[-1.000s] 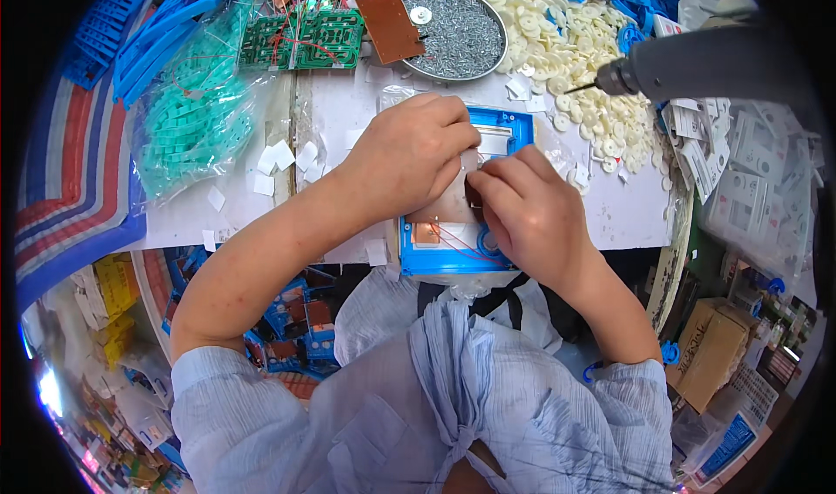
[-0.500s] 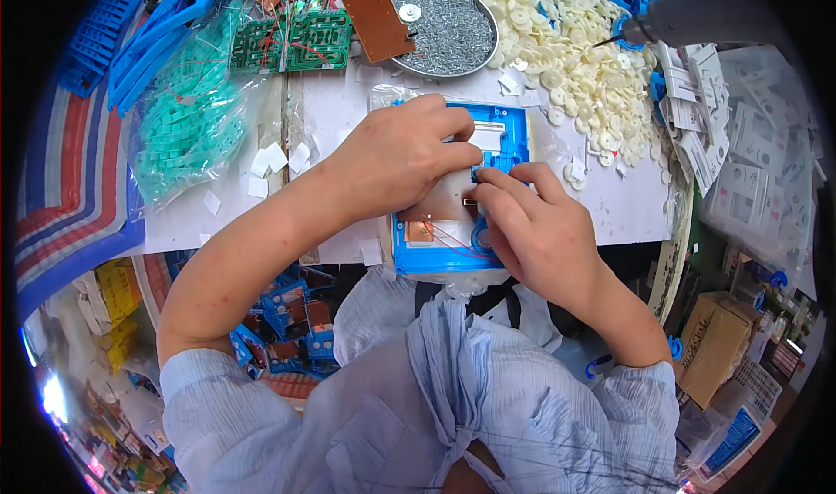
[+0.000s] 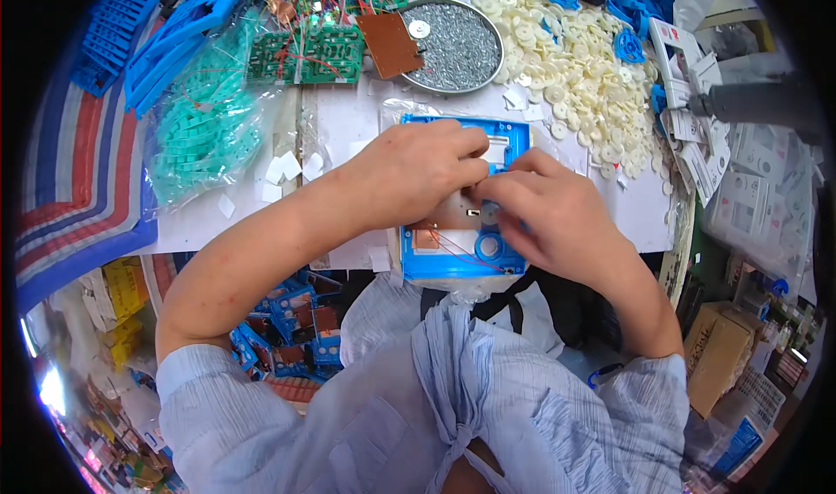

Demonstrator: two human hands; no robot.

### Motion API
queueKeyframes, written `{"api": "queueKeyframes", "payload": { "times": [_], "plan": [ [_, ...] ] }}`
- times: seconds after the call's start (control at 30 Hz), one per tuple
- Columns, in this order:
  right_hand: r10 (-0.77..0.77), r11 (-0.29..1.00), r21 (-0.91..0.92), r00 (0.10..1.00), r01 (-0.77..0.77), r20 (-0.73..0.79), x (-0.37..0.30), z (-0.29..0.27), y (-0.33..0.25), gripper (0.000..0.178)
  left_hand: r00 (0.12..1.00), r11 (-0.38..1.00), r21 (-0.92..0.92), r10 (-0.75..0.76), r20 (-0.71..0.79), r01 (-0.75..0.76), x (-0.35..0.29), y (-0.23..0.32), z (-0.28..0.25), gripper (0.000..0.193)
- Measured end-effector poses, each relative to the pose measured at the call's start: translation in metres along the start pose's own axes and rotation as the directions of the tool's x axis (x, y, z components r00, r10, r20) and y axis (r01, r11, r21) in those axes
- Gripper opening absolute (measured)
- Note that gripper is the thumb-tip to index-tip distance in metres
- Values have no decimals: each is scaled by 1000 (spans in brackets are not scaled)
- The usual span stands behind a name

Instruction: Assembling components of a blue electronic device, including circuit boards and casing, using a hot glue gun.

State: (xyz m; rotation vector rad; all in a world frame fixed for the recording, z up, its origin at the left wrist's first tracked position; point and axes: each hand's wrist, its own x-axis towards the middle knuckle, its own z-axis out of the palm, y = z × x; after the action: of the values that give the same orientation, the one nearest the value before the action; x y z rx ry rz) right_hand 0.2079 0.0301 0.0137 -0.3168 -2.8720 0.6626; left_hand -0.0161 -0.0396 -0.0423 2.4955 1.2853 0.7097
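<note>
A blue plastic casing (image 3: 461, 269) lies on the table in front of me. Inside it sits a brown circuit board (image 3: 448, 215), with thin red wires (image 3: 461, 248) running across the casing's near end. My left hand (image 3: 427, 167) rests over the board and the casing's left side, its fingers curled and closed. From the right, my right hand (image 3: 562, 219) reaches over the casing's edge with bent fingers pressed together. The fingertips of both hands meet above the board; whatever they pinch there is hidden.
Beyond the casing stands a round metal dish (image 3: 461, 45) of small screws, a brown board (image 3: 389, 45) on its rim. White plastic discs (image 3: 583, 76) are heaped at right. Green circuit boards (image 3: 309, 54) and bagged green parts (image 3: 205, 137) lie left. A dark tool (image 3: 753, 106) hangs at right.
My right hand has shifted slightly right, baring more of the casing's near right corner. The dark tool at the right has swung away from the disc heap. The whole view has shifted a little.
</note>
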Motion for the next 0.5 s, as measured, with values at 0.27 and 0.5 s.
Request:
{"api": "queueKeyframes", "payload": {
  "times": [0.27, 0.5],
  "plan": [
    [435, 882, 360, 817, -303, -379, -21, -26, 26, 21, 631, 780, -268, -619, -469, 566, -7, -19, -57, 11],
    [457, 862, 412, 807, -296, -375, -13, -9, 25, 22, 926, 949, 183, -187, -329, 257, -20, 17, -27, 29]
  ]
}}
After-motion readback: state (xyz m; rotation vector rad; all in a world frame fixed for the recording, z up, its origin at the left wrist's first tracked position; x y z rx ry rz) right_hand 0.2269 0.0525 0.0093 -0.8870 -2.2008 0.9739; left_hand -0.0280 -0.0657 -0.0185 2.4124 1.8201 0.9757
